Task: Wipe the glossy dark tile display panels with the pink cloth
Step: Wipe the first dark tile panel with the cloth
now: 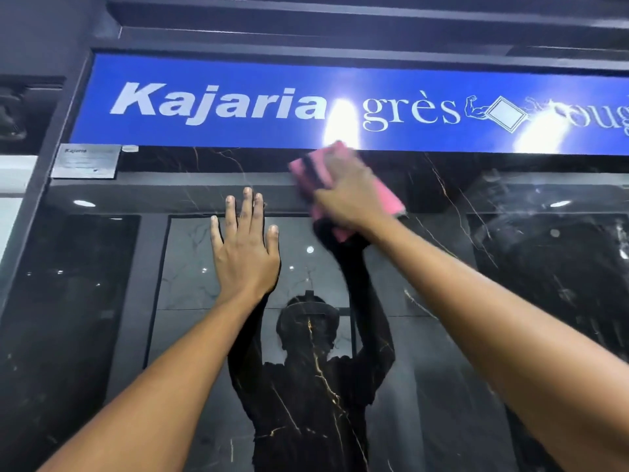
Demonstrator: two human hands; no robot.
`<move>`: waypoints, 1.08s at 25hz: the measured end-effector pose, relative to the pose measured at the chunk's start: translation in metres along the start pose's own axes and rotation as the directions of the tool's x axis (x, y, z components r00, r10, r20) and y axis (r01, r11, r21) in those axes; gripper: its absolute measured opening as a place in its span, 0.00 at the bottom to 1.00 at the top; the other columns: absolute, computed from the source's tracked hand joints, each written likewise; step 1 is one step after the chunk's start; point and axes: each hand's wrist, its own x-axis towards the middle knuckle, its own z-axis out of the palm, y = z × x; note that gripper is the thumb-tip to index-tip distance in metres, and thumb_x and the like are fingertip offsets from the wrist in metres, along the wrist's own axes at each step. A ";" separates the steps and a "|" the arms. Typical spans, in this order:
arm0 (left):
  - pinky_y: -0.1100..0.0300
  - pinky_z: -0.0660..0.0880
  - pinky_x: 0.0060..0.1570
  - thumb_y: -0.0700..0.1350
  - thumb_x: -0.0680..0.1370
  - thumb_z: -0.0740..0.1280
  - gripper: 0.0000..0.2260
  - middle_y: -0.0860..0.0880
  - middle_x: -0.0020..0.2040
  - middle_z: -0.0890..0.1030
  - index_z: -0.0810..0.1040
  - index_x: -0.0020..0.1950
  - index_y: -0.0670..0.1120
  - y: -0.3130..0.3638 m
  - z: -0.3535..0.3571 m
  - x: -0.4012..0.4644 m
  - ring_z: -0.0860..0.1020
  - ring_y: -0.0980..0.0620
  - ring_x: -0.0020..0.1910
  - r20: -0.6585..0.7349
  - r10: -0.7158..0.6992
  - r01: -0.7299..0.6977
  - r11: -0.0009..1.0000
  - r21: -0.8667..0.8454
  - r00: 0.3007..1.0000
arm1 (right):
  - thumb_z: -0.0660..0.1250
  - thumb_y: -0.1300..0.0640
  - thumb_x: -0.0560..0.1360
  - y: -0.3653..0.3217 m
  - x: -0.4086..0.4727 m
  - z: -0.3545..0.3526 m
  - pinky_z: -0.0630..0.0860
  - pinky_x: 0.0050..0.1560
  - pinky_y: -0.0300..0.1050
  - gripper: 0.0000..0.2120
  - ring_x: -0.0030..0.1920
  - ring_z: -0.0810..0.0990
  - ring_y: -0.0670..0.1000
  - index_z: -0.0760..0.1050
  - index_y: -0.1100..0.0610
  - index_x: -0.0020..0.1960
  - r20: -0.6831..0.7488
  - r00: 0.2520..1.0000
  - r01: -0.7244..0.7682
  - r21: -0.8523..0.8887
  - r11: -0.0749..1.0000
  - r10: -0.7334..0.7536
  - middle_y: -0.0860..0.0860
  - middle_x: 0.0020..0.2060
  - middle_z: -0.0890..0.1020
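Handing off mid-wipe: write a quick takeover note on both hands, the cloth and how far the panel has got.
Left hand: open, palm flat on the dark tile panel, bracing.
Right hand: presses the pink cloth against the panel's top edge, just under the blue sign; its grip is blurred.
Done: cannot tell how much is wiped.
Left: smears show on the panel's upper right; work across there, then downward.

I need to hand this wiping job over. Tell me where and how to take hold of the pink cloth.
Take the folded pink cloth by its free lower-right edge, coming from the right. The right hand covers its middle, pressing it flat against the glossy dark tile panel.
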 end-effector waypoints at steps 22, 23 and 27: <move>0.49 0.44 0.75 0.44 0.81 0.57 0.20 0.47 0.74 0.66 0.66 0.73 0.43 0.127 0.005 0.022 0.60 0.48 0.75 -0.120 -0.030 0.000 0.971 -0.238 0.992 | 0.63 0.50 0.69 0.138 -0.082 -0.039 0.59 0.72 0.53 0.32 0.70 0.65 0.61 0.67 0.64 0.70 -0.353 0.855 -0.370 0.098 0.924 0.380 0.62 0.70 0.68; 0.50 0.42 0.75 0.45 0.82 0.56 0.21 0.49 0.76 0.63 0.64 0.75 0.44 0.142 0.013 0.022 0.57 0.49 0.77 -0.099 -0.081 0.052 0.962 -0.269 0.992 | 0.62 0.51 0.69 0.121 -0.095 -0.021 0.60 0.72 0.54 0.33 0.70 0.66 0.62 0.68 0.66 0.69 -0.290 0.948 -0.133 0.024 0.991 0.135 0.63 0.69 0.69; 0.49 0.38 0.75 0.49 0.84 0.52 0.25 0.52 0.80 0.49 0.52 0.80 0.46 0.163 0.043 0.012 0.45 0.51 0.79 -0.039 -0.157 0.152 0.984 -0.098 0.987 | 0.58 0.48 0.67 0.165 -0.105 -0.026 0.53 0.75 0.47 0.35 0.72 0.66 0.62 0.70 0.66 0.70 -0.058 0.851 0.501 -0.203 0.841 -0.522 0.62 0.70 0.70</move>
